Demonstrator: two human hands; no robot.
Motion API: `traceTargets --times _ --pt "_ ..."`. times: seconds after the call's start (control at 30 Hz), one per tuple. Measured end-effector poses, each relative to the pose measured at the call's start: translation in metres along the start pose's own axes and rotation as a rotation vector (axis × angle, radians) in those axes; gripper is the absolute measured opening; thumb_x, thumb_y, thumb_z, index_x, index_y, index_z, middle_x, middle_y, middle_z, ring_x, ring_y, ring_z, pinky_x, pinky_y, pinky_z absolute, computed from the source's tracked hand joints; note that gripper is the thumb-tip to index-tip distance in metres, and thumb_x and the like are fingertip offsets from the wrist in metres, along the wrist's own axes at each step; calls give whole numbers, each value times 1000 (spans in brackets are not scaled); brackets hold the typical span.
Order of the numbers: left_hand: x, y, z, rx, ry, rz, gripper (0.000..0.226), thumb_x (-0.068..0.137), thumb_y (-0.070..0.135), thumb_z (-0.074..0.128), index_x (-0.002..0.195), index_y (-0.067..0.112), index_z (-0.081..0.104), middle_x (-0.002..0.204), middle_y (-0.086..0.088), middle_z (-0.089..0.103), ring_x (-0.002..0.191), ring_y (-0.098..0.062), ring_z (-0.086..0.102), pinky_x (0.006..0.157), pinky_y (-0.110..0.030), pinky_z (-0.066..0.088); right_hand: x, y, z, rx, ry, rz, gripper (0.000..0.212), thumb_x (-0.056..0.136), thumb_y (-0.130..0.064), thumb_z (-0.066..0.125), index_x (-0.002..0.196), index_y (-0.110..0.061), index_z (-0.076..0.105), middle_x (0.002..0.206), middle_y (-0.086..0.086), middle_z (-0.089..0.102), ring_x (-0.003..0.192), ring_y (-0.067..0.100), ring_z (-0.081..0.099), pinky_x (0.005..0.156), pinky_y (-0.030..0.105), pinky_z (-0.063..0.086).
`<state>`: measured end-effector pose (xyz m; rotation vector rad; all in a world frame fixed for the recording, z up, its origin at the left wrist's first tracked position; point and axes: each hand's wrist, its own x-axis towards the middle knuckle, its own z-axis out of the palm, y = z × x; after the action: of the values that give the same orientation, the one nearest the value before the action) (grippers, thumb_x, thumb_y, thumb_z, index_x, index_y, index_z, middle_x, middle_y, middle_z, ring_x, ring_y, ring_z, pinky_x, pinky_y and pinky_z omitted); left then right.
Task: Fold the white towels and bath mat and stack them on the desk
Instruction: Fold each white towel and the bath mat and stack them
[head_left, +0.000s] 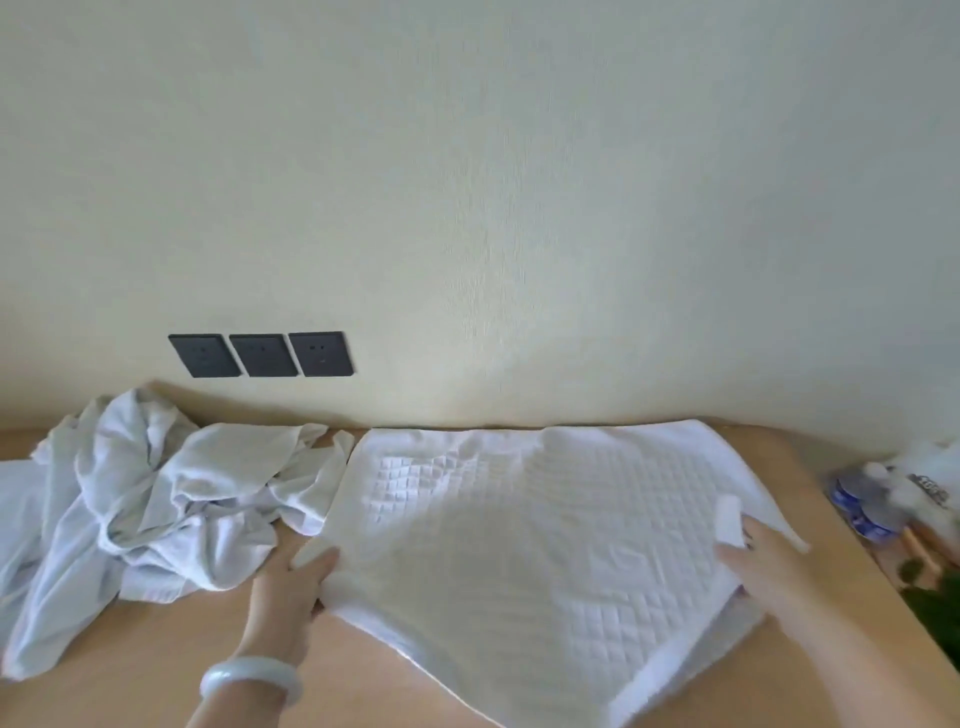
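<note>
A white quilted bath mat (530, 525) lies spread on the wooden desk (171, 654), folded so that a second layer shows along its near right edge. My left hand (291, 587), a pale bangle on its wrist, grips the mat's left edge with the thumb on top. My right hand (763, 561) holds the mat's right edge, fingers tucked under the fold. A heap of crumpled white towels (156, 493) sits on the desk to the left of the mat, touching its far left corner.
The desk backs onto a cream wall with three dark sockets (262, 355). At the desk's right edge are blue-capped bottles in plastic wrap (878, 493) and something green (930, 597). Bare desk shows in front of the towels.
</note>
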<state>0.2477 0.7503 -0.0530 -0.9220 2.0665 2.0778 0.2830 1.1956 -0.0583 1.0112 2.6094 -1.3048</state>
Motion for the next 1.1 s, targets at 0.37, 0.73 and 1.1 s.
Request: traceTargets --times 0.37,0.73,1.1 --pt "-62 35 111 90 -506 153 17 82 -11 61 96 -4 70 102 -34 65 84 -31 66 89 -46 53 -95 -104 116 -211 0 -805 40 96 -43 37 126 -32 60 90 -5 46 88 16 44 64 12 31" --pt "-77 33 105 98 -497 228 16 85 -9 61 96 -1 70 87 -19 74 87 -30 72 90 -41 56 -116 -102 119 -97 38 -771 37 99 -25 48 136 -30 53 81 -11 45 75 5 50 62 7 37" --pt "-51 11 100 -15 -529 86 49 84 -15 51 124 10 65 120 -2 69 115 -18 61 100 -27 45 -81 -112 110 134 5 -470 43 94 -16 57 55 -15 38 48 -9 35 47 7 32 47 22 24"
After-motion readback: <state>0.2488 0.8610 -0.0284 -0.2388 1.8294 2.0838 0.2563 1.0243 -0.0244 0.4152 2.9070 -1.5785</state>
